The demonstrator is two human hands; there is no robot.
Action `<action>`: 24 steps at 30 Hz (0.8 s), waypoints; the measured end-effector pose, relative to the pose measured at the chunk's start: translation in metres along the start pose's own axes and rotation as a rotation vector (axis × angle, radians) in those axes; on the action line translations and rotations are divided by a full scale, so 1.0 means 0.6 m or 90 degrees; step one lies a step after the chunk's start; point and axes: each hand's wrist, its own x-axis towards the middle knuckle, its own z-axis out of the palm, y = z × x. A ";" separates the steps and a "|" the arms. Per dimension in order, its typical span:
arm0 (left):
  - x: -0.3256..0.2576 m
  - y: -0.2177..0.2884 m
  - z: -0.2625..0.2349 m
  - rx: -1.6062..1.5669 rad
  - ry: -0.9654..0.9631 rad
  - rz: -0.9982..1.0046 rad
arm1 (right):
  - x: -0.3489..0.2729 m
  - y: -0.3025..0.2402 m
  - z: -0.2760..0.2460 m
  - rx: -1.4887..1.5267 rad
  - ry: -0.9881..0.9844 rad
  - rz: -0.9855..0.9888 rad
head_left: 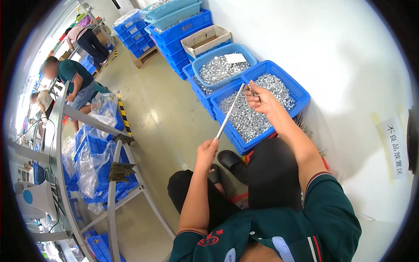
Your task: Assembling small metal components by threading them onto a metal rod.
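My left hand (207, 153) is wrapped round the lower end of a thin, straight metal rod (230, 113), which slants up and to the right. By the rod's upper tip, my right hand (260, 100) has its thumb and fingers pinched together. Whatever sits in that pinch is too small to make out. Both hands are over or beside a blue crate (235, 143) full of small silvery metal parts (246, 120) that look like nuts. A blue basket (300, 95) with more of these parts rests at the crate's far right.
Beyond the crate stands a light-blue basin (197, 72) of metal parts with a white card (235, 58). Stacked blue crates (174, 43) line the white wall (327, 39). A grey metal frame (114, 187) and bagged blue crates (94, 161) stand left. Other people (76, 76) work farther off.
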 end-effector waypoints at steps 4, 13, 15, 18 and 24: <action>-0.004 0.000 -0.004 0.006 -0.011 -0.003 | 0.000 0.004 0.011 0.000 0.039 -0.026; -0.006 0.001 -0.005 0.015 -0.035 -0.014 | -0.005 -0.004 0.017 -0.095 0.021 -0.049; -0.006 -0.001 -0.003 0.017 -0.029 -0.004 | -0.008 -0.008 0.022 -0.130 0.011 -0.071; 0.000 -0.012 0.003 0.035 0.002 0.031 | -0.010 0.000 0.044 -0.363 0.056 -0.084; 0.005 0.008 0.006 -0.064 -0.015 -0.060 | -0.013 0.042 0.076 -0.513 -0.006 0.111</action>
